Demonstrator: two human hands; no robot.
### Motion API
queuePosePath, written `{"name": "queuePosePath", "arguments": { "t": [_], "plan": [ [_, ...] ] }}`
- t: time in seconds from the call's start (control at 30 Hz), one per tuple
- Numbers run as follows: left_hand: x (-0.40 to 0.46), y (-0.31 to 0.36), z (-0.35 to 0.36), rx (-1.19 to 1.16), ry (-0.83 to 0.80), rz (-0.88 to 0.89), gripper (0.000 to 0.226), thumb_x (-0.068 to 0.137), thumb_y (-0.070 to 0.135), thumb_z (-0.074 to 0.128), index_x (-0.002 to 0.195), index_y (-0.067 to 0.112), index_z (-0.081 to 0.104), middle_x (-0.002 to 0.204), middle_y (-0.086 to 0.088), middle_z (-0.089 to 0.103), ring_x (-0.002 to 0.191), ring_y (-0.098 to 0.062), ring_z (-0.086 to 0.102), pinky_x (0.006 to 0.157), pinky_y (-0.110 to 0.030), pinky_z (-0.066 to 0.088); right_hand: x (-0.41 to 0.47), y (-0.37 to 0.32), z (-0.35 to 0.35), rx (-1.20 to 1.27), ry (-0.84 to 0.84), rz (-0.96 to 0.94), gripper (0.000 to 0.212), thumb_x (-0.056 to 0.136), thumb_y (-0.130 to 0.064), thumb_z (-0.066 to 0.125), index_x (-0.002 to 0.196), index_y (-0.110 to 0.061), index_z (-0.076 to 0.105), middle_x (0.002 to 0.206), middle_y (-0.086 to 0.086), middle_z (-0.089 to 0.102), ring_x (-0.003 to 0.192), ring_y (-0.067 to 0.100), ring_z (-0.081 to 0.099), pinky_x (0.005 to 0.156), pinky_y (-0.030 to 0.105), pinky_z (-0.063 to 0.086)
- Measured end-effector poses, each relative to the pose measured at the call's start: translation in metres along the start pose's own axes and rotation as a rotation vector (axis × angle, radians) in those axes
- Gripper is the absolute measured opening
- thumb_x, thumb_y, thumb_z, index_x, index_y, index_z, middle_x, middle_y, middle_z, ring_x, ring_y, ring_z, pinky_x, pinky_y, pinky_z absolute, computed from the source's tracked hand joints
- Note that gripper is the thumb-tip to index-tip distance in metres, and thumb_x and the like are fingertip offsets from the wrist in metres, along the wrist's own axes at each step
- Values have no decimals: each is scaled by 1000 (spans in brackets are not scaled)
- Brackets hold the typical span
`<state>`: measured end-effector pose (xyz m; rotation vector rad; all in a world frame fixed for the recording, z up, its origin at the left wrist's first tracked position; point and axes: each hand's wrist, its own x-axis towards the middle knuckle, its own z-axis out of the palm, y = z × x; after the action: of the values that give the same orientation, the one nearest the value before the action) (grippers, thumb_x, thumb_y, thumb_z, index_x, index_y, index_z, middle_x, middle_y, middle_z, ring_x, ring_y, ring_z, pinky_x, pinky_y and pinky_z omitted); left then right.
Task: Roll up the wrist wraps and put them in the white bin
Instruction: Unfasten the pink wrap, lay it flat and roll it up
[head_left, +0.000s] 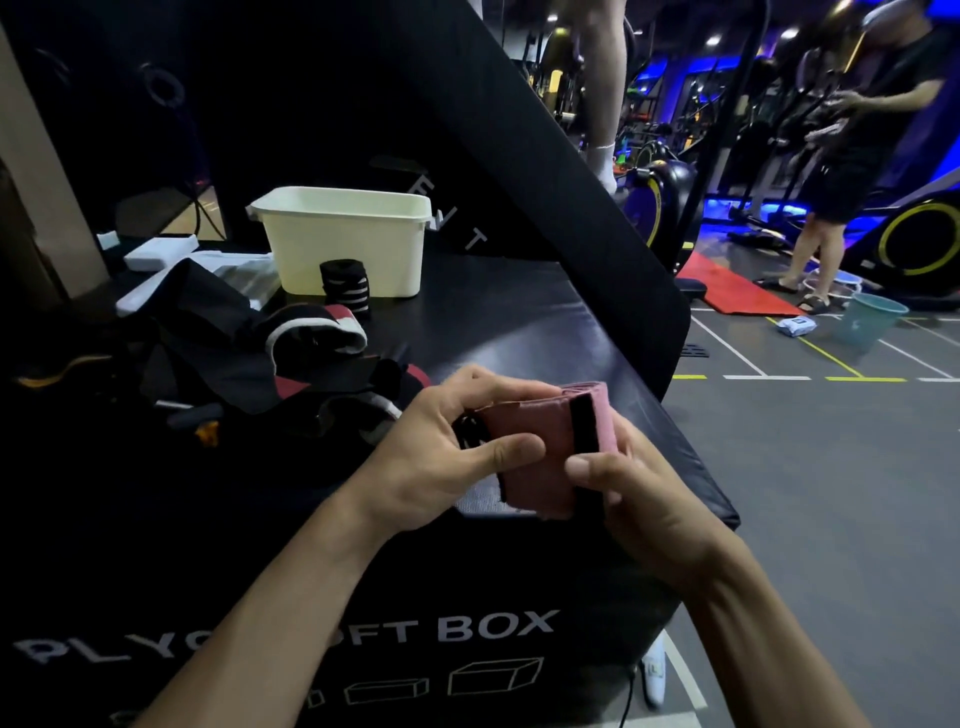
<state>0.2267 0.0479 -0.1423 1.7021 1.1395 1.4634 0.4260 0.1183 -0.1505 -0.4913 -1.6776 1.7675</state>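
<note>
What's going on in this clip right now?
A person holds a pink fabric wrist wrap with a black strip in both hands, left hand and right hand, apparently rolling it above a black padded plyo box. A rolled black striped wrap stands before the white plastic bin; unrolled wraps lie nearby.

A rolled pink wrist wrap (black strip across it) sits well short of the upright white bin.

wrap – pink, black strip | bin – white | roll – black, white-striped
</note>
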Motion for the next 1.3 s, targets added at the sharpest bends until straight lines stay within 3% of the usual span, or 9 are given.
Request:
{"name": "queuePosePath", "arguments": {
  "t": [0.27, 0.37, 0.47, 0.57, 0.7, 0.87, 1.0, 1.1, 1.3],
  "plan": [
    [-2, -7, 4, 40, 97, -34, 76, 61, 76, 79, 123, 34, 69, 117, 5, 71, 110, -15, 66, 91, -20, 51, -5, -5, 7, 156, -98, 39, 56, 82, -27, 67, 132, -2, 62, 128, 26, 64, 109, 30, 64, 90, 36, 56],
    [-2, -3, 5, -24, 94, -50, 77, 62, 74, 80, 120, 25, 68, 112, 8, 75, 106, -6, 69, 87, -16, 50, -4, -7, 15, 196, -100, 28, 39, 94, -21, 51, 125, -7, 69, 118, 18, 71, 102, 22, 69, 86, 30, 58],
    [-3, 1, 3, -45, 59, -56, 70, 69, 64, 81, 124, 24, 66, 118, 5, 73, 112, -8, 68, 92, -17, 49, -7, -9, 18, 292, -187, 73, 47, 102, -21, 31, 124, -12, 72, 118, 11, 73, 104, 17, 71, 88, 28, 58],
    [-6, 1, -1, -55, 40, -66, 66, 72, 53, 83, 130, 27, 65, 125, 1, 71, 121, -13, 65, 99, -22, 50, -5, -9, 14, 317, -209, 69, 48, 95, -34, 56, 134, -7, 64, 129, 18, 67, 114, 24, 68, 95, 35, 56],
    [-6, -1, -3, -93, 157, -78, 65, 69, 33, 88, 128, 20, 66, 118, -1, 74, 110, -10, 70, 92, -21, 52, -3, -4, 10, 60, -71, 34, 44, 106, -30, 50, 144, -8, 51, 140, 19, 61, 131, 34, 57, 110, 47, 47],
    [-4, -4, -6, -31, 277, -63, 65, 60, 21, 91, 120, 11, 68, 106, -2, 78, 96, -7, 71, 87, -18, 52, -1, 1, 19, -400, 78, -150, 46, 109, -21, 37, 155, -17, 39, 151, -8, 53, 141, 5, 45, 117, 27, 37],
    [-5, -10, -1, 37, 358, -54, 61, 56, 35, 96, 109, 19, 72, 102, 1, 78, 93, -9, 71, 88, -22, 53, 4, 12, 25, -643, 173, -159, 56, 109, -42, 38, 161, -28, 24, 158, -19, 40, 144, -7, 35, 122, 33, 31],
    [-6, -12, 0, 48, 411, -80, 60, 55, 44, 95, 105, 22, 71, 98, 4, 77, 91, -8, 70, 85, -20, 52, 2, 9, 27, -748, 164, -168, 65, 104, -51, 43, 161, -31, 20, 157, -18, 41, 143, -5, 37, 120, 36, 34],
    [-6, -9, 6, 34, 411, -120, 53, 56, 34, 94, 99, 16, 70, 89, 5, 76, 87, -1, 67, 81, -12, 47, 1, 7, 30, -855, 164, -196, 75, 88, -34, 75, 144, -48, 27, 132, -20, 57, 117, -1, 59, 94, 20, 48]
  ]
}}
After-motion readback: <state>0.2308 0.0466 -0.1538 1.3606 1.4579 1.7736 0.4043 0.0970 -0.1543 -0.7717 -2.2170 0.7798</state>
